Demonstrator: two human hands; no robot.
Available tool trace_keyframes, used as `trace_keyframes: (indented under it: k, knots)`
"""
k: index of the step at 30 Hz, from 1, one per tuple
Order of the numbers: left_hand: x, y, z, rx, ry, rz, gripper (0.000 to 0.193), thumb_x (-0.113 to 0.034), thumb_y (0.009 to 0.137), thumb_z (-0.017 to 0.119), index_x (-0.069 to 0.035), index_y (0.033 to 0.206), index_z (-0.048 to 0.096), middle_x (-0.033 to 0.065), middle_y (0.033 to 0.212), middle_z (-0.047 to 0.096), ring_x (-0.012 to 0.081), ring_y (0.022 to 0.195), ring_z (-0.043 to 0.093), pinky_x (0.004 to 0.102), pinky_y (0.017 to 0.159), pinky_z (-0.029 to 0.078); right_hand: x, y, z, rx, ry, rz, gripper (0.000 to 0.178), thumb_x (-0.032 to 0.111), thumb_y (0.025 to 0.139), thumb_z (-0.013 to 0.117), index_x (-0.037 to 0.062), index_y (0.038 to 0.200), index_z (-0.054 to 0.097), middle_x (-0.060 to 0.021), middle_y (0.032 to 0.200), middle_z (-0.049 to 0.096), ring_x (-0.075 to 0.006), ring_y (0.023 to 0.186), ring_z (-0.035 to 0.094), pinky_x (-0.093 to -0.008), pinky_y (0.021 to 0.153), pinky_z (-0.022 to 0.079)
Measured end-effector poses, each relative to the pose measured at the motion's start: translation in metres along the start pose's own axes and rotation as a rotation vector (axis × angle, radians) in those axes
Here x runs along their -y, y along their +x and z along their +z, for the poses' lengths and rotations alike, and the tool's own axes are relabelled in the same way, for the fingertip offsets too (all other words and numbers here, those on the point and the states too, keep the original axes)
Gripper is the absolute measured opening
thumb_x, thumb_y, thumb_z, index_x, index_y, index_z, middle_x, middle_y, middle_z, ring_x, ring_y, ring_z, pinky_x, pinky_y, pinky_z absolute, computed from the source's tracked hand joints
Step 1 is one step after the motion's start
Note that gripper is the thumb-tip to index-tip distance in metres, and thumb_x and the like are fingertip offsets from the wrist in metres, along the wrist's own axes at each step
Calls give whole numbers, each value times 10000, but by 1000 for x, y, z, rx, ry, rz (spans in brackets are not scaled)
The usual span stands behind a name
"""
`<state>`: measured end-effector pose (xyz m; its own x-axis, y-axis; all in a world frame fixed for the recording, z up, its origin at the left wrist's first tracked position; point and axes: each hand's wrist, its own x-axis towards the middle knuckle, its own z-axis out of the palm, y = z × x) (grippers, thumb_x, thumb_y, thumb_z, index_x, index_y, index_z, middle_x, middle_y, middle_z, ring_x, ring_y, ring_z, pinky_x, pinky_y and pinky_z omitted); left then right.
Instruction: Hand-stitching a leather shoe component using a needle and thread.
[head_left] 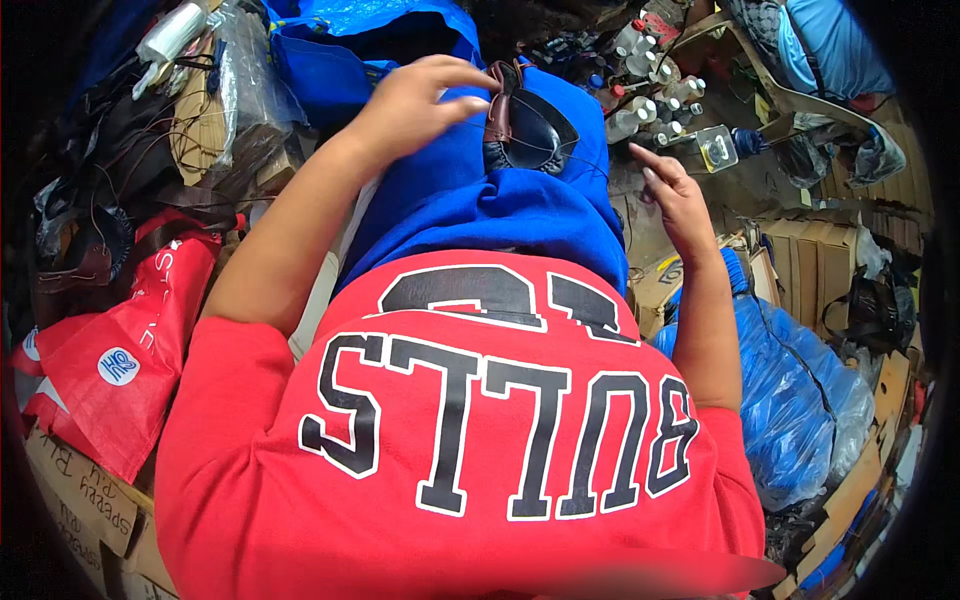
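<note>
Your shoe [530, 135] sits on your lap [470, 222], long way near 11 to 5 o'clock, at 3 o'clock from your nearer left hand [415, 103], thumb and fingers apart, holding nothing clear, and 10 o'clock from your bent-fingered right hand [678, 198], whose hold I cannot tell.

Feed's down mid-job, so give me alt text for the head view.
A brown and black shoe rests on a blue-clothed lap, left hand by its upper left edge and right hand apart on its other side. Clear bottles cluster above the right hand; a red bag lies at left, a blue plastic bundle at right.
</note>
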<state>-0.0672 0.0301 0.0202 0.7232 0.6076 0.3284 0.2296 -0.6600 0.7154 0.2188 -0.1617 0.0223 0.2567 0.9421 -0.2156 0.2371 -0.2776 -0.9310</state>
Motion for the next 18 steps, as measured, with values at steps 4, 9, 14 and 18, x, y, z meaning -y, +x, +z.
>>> trace_keyframes:
  k: [4, 9, 14, 18]
  knots:
    - [-27, 34, 31, 340, -93, 117, 220, -165, 785, 696, -107, 997, 693, 102, 1018, 644, 250, 958, 612, 343, 834, 482, 14, 16, 20, 44, -99, -169, 218, 32, 822, 632, 52, 1035, 674, -5, 829, 570, -85, 761, 536, -223, 691, 450]
    - [-30, 60, 42, 600, -51, 42, 233, -207, 783, 708, -87, 982, 687, 99, 929, 622, 241, 905, 598, 339, 804, 469, 25, 30, 33, 50, -270, -282, 111, 10, 749, 680, 35, 856, 692, -51, 807, 639, -135, 772, 603, -259, 717, 480]
    - [-22, 62, 45, 740, -205, -95, 238, -222, 801, 700, -55, 970, 680, 58, 882, 612, 186, 860, 586, 307, 792, 460, 21, 34, 31, 118, -317, -330, 106, 19, 746, 689, 46, 849, 695, -47, 820, 636, -136, 795, 595, -263, 731, 478]
    - [-17, 57, 49, 749, -368, -181, 237, -210, 816, 692, -26, 963, 675, 39, 882, 635, 142, 844, 585, 276, 799, 454, 10, 34, 36, 130, -236, -335, 104, 24, 745, 699, 50, 845, 698, -39, 835, 637, -130, 816, 586, -263, 747, 471]
